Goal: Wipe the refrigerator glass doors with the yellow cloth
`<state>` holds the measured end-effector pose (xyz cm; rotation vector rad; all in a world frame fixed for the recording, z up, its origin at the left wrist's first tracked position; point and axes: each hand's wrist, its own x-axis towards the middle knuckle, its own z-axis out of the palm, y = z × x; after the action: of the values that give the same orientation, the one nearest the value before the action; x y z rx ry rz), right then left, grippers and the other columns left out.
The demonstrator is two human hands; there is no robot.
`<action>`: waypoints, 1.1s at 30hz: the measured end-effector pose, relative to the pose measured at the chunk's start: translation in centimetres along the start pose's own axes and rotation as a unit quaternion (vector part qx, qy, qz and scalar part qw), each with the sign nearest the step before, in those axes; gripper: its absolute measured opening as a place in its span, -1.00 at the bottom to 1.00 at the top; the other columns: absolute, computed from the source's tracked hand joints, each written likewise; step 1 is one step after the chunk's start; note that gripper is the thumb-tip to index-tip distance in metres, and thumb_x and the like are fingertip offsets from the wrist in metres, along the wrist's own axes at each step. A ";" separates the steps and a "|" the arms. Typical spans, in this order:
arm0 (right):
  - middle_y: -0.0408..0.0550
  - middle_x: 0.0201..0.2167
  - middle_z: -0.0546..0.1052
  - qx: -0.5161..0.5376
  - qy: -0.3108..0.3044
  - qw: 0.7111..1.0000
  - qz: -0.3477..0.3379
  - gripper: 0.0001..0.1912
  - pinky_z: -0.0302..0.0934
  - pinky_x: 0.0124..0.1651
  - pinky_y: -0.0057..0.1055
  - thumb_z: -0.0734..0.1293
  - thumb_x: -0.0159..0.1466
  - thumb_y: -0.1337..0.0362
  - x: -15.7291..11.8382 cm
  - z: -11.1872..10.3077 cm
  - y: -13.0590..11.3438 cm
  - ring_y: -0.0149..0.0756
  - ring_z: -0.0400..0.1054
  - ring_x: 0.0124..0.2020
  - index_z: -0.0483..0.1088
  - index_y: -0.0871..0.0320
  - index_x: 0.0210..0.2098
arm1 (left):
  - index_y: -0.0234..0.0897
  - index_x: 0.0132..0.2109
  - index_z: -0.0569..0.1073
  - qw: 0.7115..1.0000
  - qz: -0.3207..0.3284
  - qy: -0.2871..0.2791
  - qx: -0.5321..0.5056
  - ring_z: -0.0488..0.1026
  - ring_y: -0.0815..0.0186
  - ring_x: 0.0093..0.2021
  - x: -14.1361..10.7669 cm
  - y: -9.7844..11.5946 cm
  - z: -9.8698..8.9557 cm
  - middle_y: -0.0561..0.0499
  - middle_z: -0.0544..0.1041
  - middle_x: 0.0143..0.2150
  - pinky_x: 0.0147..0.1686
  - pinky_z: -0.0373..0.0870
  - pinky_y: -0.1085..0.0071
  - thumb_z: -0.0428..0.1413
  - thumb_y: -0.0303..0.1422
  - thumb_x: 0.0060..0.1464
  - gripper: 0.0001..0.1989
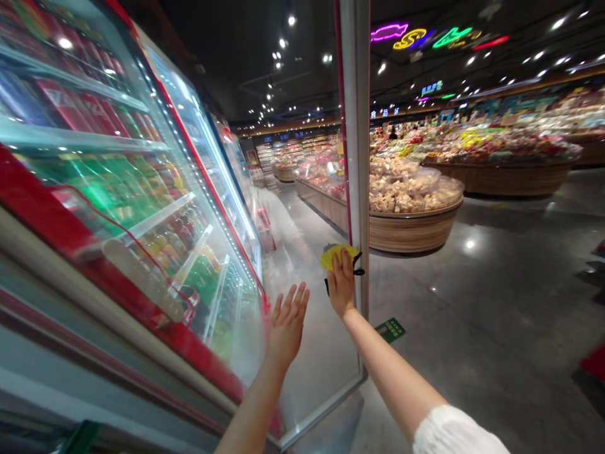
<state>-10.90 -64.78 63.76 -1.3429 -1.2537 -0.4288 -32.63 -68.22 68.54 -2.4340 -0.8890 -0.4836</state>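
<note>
A glass fridge door [321,340] stands swung out in front of me, its lower pane fogged. My right hand [342,287] presses a yellow cloth [333,255] with dark edging against the glass, close to the door's grey frame [360,189]. To its left, my left hand [288,321] is raised with fingers stretched out and nothing in it. It is over the foggy part of the pane; whether the palm touches the glass I cannot tell.
At left is a red-framed drinks fridge [142,208] with shelves of bottles and cans. Round wood-sided display bins [411,230] heaped with packaged goods stand beyond the door at right. A green floor sign [391,329] lies by the door's edge.
</note>
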 end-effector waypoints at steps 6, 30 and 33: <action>0.04 0.52 0.05 -0.009 0.017 1.000 -0.015 -0.45 0.13 0.42 0.03 0.07 0.50 0.26 -2.3 -1.3 2.0 -0.15 -0.02 0.50 0.08 -0.05 0.46 | -0.23 0.54 -0.15 1.000 -0.009 -0.005 -0.003 -0.13 0.11 0.55 -1.6 -0.1 1.2 -0.04 -0.10 0.57 0.51 -0.12 -0.01 0.04 -0.39 0.22 -0.16; -0.02 0.33 0.42 -0.098 -0.144 0.970 -0.172 -0.45 0.01 0.44 0.08 0.23 0.34 0.48 -6.1 1.0 -5.6 -0.10 0.20 0.39 0.44 -0.10 0.23 | -0.13 0.53 -0.11 0.993 -0.118 -0.011 -0.006 -0.06 0.16 0.55 -10.1 -1.9 2.6 0.02 -0.01 0.55 0.49 -0.09 -0.05 0.02 -0.43 0.25 -0.21; 0.00 0.27 0.47 -0.099 -0.139 0.968 -0.184 -0.47 0.12 0.39 0.05 0.24 0.32 0.47 -6.3 -0.2 -2.4 -0.10 0.27 0.34 0.48 -0.08 0.19 | -0.10 0.52 -0.08 0.992 -0.123 0.001 0.004 -0.04 0.19 0.54 -11.2 -2.1 3.5 0.04 0.05 0.54 0.49 -0.09 0.00 0.01 -0.46 0.24 -0.22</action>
<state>-15.07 -68.19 59.68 -1.3700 -1.7441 -0.6560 -41.64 -70.40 61.06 -2.3261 -1.1965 -0.5671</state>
